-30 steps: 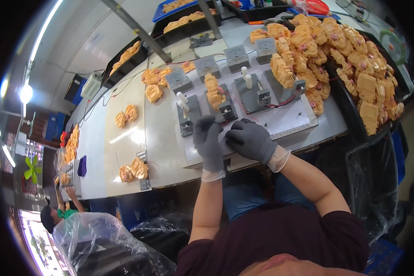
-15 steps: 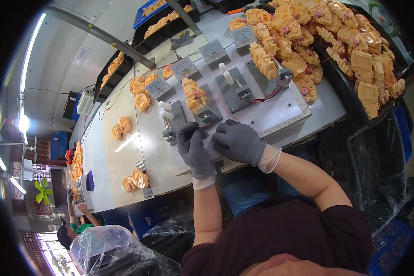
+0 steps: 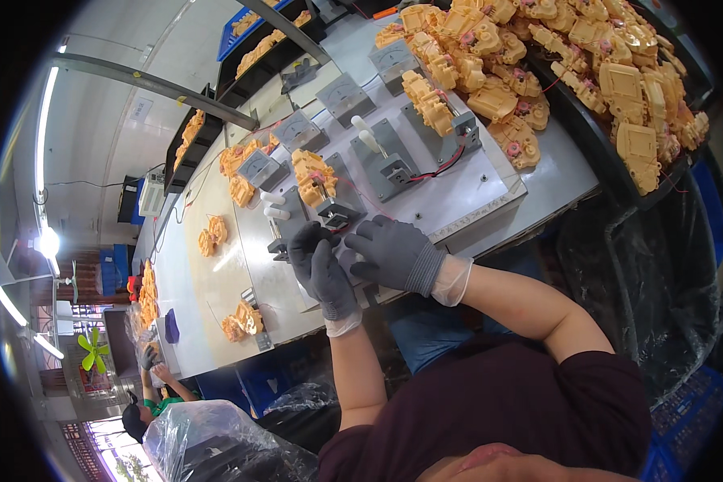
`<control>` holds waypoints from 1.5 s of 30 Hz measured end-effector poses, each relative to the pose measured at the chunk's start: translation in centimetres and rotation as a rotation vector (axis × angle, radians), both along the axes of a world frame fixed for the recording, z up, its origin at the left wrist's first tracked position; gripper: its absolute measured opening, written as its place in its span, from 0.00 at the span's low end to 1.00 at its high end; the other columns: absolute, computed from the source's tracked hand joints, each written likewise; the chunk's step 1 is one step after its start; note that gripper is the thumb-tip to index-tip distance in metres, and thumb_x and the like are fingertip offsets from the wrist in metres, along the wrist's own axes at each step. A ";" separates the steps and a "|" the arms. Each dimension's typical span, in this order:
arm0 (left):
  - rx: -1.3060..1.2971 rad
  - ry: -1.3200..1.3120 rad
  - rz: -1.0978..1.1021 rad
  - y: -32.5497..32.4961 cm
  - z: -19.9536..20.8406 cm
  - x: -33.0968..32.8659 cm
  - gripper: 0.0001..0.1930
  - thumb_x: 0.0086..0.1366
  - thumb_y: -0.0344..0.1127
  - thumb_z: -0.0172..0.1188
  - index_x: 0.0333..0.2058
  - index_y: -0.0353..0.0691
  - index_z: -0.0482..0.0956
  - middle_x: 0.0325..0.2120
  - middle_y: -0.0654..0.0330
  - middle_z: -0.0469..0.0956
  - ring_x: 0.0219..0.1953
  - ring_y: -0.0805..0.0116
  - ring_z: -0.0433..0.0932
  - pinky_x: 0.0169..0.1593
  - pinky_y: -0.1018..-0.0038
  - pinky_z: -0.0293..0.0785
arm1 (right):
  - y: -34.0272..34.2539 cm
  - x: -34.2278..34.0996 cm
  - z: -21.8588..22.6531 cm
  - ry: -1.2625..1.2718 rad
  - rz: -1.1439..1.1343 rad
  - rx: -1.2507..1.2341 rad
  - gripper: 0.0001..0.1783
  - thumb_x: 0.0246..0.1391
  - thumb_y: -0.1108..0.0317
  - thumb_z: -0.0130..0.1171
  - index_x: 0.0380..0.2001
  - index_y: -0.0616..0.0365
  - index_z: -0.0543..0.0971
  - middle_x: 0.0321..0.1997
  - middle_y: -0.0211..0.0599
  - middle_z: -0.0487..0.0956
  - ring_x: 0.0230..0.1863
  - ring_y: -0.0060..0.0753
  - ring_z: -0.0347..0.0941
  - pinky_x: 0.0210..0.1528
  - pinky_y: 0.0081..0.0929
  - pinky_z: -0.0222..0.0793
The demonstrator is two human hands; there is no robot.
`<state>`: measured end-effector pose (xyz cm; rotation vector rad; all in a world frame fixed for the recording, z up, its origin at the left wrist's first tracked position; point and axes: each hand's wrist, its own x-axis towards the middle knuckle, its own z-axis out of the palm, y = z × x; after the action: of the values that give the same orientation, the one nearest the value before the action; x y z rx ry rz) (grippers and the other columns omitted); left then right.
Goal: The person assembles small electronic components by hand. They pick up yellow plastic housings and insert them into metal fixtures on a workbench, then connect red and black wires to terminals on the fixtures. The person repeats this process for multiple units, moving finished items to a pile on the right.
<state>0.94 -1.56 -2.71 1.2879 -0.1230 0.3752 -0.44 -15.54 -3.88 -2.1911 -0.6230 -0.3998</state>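
Both my hands wear grey gloves with clear plastic cuffs and are close together at the front edge of a grey test board (image 3: 466, 197). My left hand (image 3: 323, 269) has its fingers bent inward. My right hand (image 3: 400, 253) is beside it, fingers curled toward the left. A bit of thin red wire shows near the fingertips; whatever they pinch is hidden. Just beyond, an orange plastic gear housing (image 3: 312, 178) sits in a grey clamp fixture (image 3: 337, 210). Another orange housing (image 3: 427, 103) is in the clamp at the right. White-handled clamps (image 3: 368, 135) stand between and at the left.
Dial meters (image 3: 345, 98) line the board's back. A black tray (image 3: 574, 140) heaped with orange housings stands at the right. Loose housings (image 3: 211, 235) lie on the table at the left. Another person (image 3: 149, 406) works at the far left. Metal bars (image 3: 157, 84) cross above.
The whole view has shifted slightly, the board appearing farther left. My hands remain close together before the middle fixture, with the right fingers a little more spread. The clamped housings stay in their fixtures.
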 end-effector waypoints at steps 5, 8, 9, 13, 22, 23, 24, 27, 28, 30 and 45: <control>0.074 -0.054 -0.051 -0.4 0.3 -0.1 0.23 0.54 0.22 0.52 0.51 0.33 0.65 0.45 0.55 0.68 0.47 0.67 0.69 0.51 0.73 0.66 | 0.0 0.0 0.2 -0.004 -0.012 -0.041 0.21 0.43 0.54 0.60 0.37 0.56 0.75 0.38 0.42 0.74 0.41 0.44 0.72 0.36 0.38 0.73; 0.181 -0.044 -0.071 -0.7 0.5 -0.4 0.27 0.55 0.29 0.54 0.55 0.32 0.61 0.48 0.51 0.67 0.50 0.62 0.68 0.55 0.66 0.64 | 0.1 0.0 0.5 0.046 -0.021 -0.077 0.22 0.42 0.53 0.61 0.38 0.56 0.75 0.39 0.42 0.73 0.42 0.43 0.72 0.36 0.38 0.73; 0.189 -0.025 -0.091 -0.9 0.7 -0.5 0.29 0.55 0.30 0.55 0.56 0.33 0.60 0.48 0.51 0.67 0.50 0.62 0.68 0.55 0.66 0.64 | 0.1 0.0 0.6 0.058 -0.025 -0.075 0.22 0.43 0.54 0.61 0.38 0.55 0.75 0.40 0.41 0.73 0.42 0.43 0.72 0.36 0.38 0.73; 0.254 -0.016 -0.165 -0.6 0.3 -0.5 0.35 0.55 0.34 0.58 0.60 0.35 0.55 0.49 0.51 0.67 0.50 0.61 0.68 0.55 0.67 0.63 | 0.5 0.5 0.6 0.148 -0.062 -0.083 0.19 0.44 0.55 0.60 0.39 0.51 0.75 0.42 0.39 0.72 0.42 0.43 0.73 0.37 0.39 0.73; 0.244 -0.021 -0.283 0.4 1.1 -0.7 0.27 0.55 0.31 0.54 0.55 0.31 0.63 0.49 0.56 0.63 0.51 0.64 0.66 0.55 0.71 0.62 | -0.7 0.9 6.7 0.273 -0.043 -0.034 0.09 0.49 0.62 0.55 0.32 0.53 0.77 0.32 0.42 0.77 0.35 0.45 0.75 0.37 0.39 0.71; 0.255 -0.007 -0.285 0.8 0.9 -0.8 0.27 0.55 0.31 0.54 0.55 0.31 0.64 0.49 0.56 0.64 0.51 0.65 0.66 0.55 0.72 0.62 | -0.9 1.1 8.6 0.292 -0.035 0.016 0.08 0.49 0.64 0.55 0.33 0.53 0.78 0.31 0.43 0.77 0.35 0.45 0.75 0.37 0.38 0.71; 0.268 0.001 -0.309 0.9 0.9 -0.6 0.26 0.55 0.30 0.53 0.54 0.31 0.64 0.49 0.56 0.64 0.51 0.66 0.66 0.54 0.72 0.63 | -1.3 1.8 9.7 0.136 -0.079 0.050 0.14 0.49 0.62 0.55 0.39 0.53 0.76 0.31 0.46 0.78 0.34 0.47 0.76 0.36 0.40 0.70; 0.161 0.050 -0.343 1.1 0.2 -0.6 0.26 0.53 0.29 0.54 0.53 0.31 0.66 0.46 0.56 0.69 0.48 0.67 0.69 0.52 0.74 0.64 | -0.2 5.1 11.3 0.095 -0.170 -0.097 0.24 0.47 0.57 0.57 0.49 0.51 0.72 0.34 0.48 0.78 0.36 0.49 0.76 0.38 0.41 0.70; 0.120 0.077 -0.368 1.3 0.2 -0.7 0.27 0.52 0.28 0.54 0.53 0.31 0.67 0.45 0.57 0.71 0.47 0.67 0.70 0.52 0.74 0.64 | 0.5 6.0 12.0 0.227 -0.145 -0.214 0.28 0.46 0.56 0.57 0.53 0.50 0.69 0.36 0.49 0.78 0.37 0.50 0.76 0.40 0.41 0.70; 0.021 0.073 -0.470 1.3 0.9 -0.8 0.27 0.49 0.26 0.54 0.52 0.31 0.68 0.41 0.58 0.74 0.43 0.67 0.72 0.51 0.74 0.65 | 2.2 8.3 11.5 0.360 -0.081 -0.344 0.34 0.45 0.54 0.57 0.57 0.48 0.64 0.38 0.52 0.78 0.40 0.51 0.75 0.43 0.41 0.69; 0.046 -0.020 -0.173 0.2 0.4 -0.7 0.26 0.48 0.22 0.54 0.50 0.32 0.68 0.43 0.60 0.63 0.37 0.72 0.68 0.35 0.78 0.72 | -21.7 19.7 13.2 -0.527 -0.945 -0.958 0.21 0.43 0.71 0.54 0.45 0.42 0.74 0.47 0.29 0.73 0.45 0.40 0.67 0.45 0.38 0.66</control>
<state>0.26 -1.38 -2.33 1.3080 -0.2595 0.2375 19.23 -37.21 9.36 -3.2551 0.0858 -1.4315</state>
